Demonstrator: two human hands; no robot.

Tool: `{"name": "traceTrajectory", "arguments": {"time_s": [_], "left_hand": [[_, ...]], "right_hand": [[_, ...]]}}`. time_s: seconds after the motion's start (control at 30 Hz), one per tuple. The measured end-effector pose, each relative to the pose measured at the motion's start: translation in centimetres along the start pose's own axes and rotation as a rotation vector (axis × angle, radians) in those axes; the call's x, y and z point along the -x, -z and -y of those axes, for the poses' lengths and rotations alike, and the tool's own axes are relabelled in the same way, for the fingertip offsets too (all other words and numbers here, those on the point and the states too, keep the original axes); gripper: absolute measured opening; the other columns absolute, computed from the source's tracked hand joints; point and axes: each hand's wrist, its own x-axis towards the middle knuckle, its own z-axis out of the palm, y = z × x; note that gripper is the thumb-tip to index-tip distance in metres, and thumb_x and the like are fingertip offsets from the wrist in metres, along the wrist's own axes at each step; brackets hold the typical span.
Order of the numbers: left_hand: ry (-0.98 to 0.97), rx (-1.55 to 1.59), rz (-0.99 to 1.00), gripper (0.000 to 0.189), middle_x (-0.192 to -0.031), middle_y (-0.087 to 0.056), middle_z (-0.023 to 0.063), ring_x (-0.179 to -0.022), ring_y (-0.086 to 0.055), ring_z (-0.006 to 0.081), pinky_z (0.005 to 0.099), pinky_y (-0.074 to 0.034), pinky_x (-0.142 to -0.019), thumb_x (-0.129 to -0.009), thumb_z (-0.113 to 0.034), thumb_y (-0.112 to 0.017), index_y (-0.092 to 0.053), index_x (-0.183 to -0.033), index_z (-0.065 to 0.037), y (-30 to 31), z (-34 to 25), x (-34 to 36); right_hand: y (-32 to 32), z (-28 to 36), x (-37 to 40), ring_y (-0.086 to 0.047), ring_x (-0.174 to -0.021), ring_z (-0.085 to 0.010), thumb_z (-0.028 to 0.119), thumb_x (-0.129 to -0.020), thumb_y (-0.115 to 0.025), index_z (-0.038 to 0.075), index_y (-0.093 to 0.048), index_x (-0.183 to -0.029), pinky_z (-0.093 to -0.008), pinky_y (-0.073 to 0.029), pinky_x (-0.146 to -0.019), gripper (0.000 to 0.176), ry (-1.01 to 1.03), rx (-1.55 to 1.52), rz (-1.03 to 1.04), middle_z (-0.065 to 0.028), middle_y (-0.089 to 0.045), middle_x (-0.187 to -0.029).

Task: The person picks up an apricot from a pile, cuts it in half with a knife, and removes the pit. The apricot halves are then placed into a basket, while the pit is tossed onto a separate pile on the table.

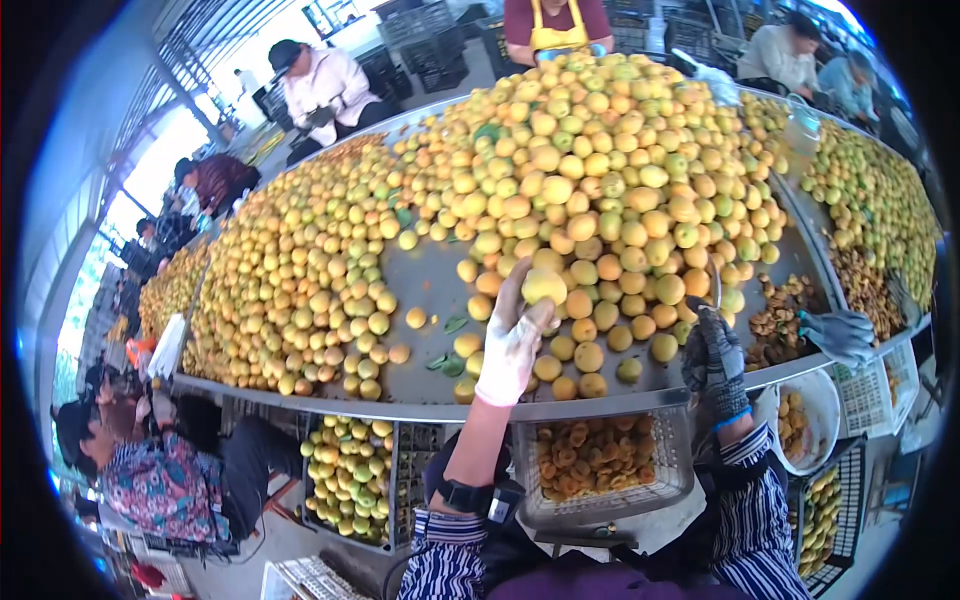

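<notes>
My left hand (512, 345), in a whitish glove, is closed on a yellow apricot (543, 286), held up between thumb and fingers at the front of the heap. In a dark grey glove, my right hand (715, 362) is closed near the table's front edge. A thin, curved, blade-like tool (717, 287) rises from it; its handle is hidden in the fist. The large pile of whole apricots (600, 170) spreads over the metal table (415, 280) in front of both hands. Below the edge, between my forearms, a plastic basket (600, 512) holds halved apricots (590, 458).
Cut apricot pieces (785, 315) and a grey-blue glove (840, 335) lie at the right. Below are a white bucket (820, 420) and a crate of whole apricots (350, 475). A person in a flowered top (170, 490) sits at the left; several others work around the table.
</notes>
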Motion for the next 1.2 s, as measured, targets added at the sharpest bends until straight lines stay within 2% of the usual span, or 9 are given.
{"name": "traceTrajectory", "arguments": {"time_s": [0.13, 0.33, 0.47, 0.63, 0.8, 1.0, 1.1, 1.17, 1.2], "left_hand": [[-0.118, -0.199, -0.009, 0.063, -0.112, -0.05, 0.0045, -0.097, -0.052, 0.0113, 0.0241, -0.045, -0.083, -0.082, -0.009, -0.066, -0.033, -0.135, -0.002, -0.6, 1.5, -0.1], [-0.465, -0.837, -0.07, 0.062, -0.112, -0.049, 0.0097, -0.096, -0.054, 0.0182, 0.0293, -0.045, -0.086, -0.068, -0.006, -0.074, -0.048, -0.124, -0.006, -1.8, 1.6, -0.2], [-0.223, -0.685, -0.006, 0.056, -0.112, -0.051, 0.0124, -0.1, -0.053, 0.022, 0.031, -0.045, -0.088, -0.069, -0.008, -0.072, -0.051, -0.122, -0.006, -3.8, 2.1, 0.0], [-0.264, -0.813, 0.147, 0.056, -0.115, -0.054, 0.014, -0.103, -0.056, 0.0252, 0.0311, -0.045, -0.09, -0.069, -0.005, -0.069, -0.05, -0.122, -0.004, -7.1, 3.5, 0.7], [-0.07, -0.749, 0.235, 0.059, -0.11, -0.058, 0.0118, -0.096, -0.059, 0.0211, 0.0313, -0.047, -0.085, -0.067, -0.008, -0.072, -0.049, -0.12, -0.003, -9.0, 4.0, 1.6], [-0.065, -0.673, 0.284, 0.056, -0.11, -0.057, 0.0122, -0.093, -0.06, 0.0198, 0.029, -0.048, -0.081, -0.079, -0.01, -0.066, -0.042, -0.129, -0.002, -9.0, 3.8, 1.5], [0.022, -0.615, 0.289, 0.053, -0.101, -0.056, 0.005, -0.079, -0.052, 0.0087, 0.0219, -0.045, -0.071, -0.085, -0.016, -0.061, -0.042, -0.133, -0.004, -8.2, 4.7, 1.3], [0.203, -0.441, 0.316, 0.053, -0.118, -0.055, 0.0114, -0.098, -0.057, 0.0168, 0.0264, -0.043, -0.088, -0.088, -0.014, -0.056, -0.037, -0.136, -0.003, -8.0, 4.5, 1.3], [0.205, -0.448, 0.317, 0.053, -0.118, -0.055, 0.0114, -0.098, -0.057, 0.0168, 0.0264, -0.043, -0.088, -0.088, -0.014, -0.056, -0.037, -0.136, -0.003, -8.3, 4.5, 1.3]], "right_hand": [[-0.2, 0.6, 0.3, -0.033, -0.034, -0.0062, 0.026, -0.094, -0.051, 0.009, -0.058, -0.112, -0.0208, -0.027, -0.03, 0.026, -0.089, -0.029, 0.003, 0.0039, -0.04, -0.053], [0.9, 0.0, -0.2, -0.038, -0.033, -0.0087, 0.028, -0.091, -0.057, 0.009, -0.062, -0.106, -0.0226, -0.029, -0.029, 0.024, -0.12, -0.026, -0.009, 0.0023, -0.045, -0.053], [2.0, -1.7, -0.2, -0.044, -0.045, -0.0035, 0.023, -0.09, -0.059, 0.007, -0.062, -0.109, -0.0178, -0.035, -0.04, 0.025, 0.006, 0.234, 0.084, 0.0048, -0.055, -0.065], [0.4, -1.6, 1.2, -0.042, -0.043, -0.0037, 0.021, -0.091, -0.057, 0.006, -0.058, -0.116, -0.018, -0.033, -0.039, 0.029, -0.144, 0.118, 0.259, 0.0038, -0.053, -0.063], [0.1, 0.4, 1.2, -0.042, -0.042, -0.0059, 0.027, -0.086, -0.064, 0.006, -0.058, -0.099, -0.0196, -0.031, -0.037, 0.026, -0.261, 0.25, 0.22, 0.0042, -0.047, -0.058], [0.4, 1.6, 1.8, -0.041, -0.038, -0.0066, 0.034, -0.086, -0.063, 0.01, -0.054, -0.083, -0.0204, -0.03, -0.035, 0.026, -0.422, 0.095, 0.19, 0.0043, -0.044, -0.054], [0.1, 1.4, 2.0, -0.04, -0.037, -0.0064, 0.036, -0.087, -0.062, 0.012, -0.051, -0.079, -0.0206, -0.029, -0.034, 0.028, -0.484, 0.02, 0.213, 0.0045, -0.043, -0.053], [0.0, 0.4, 2.0, -0.039, -0.036, -0.0068, 0.036, -0.087, -0.062, 0.012, -0.052, -0.08, -0.0208, -0.028, -0.033, 0.027, -0.371, 0.072, 0.176, 0.0044, -0.043, -0.052], [-0.1, 0.3, 2.1, -0.039, -0.036, -0.0068, 0.036, -0.087, -0.062, 0.012, -0.052, -0.08, -0.0208, -0.028, -0.033, 0.027, -0.372, 0.065, 0.178, 0.0044, -0.043, -0.052]]}}
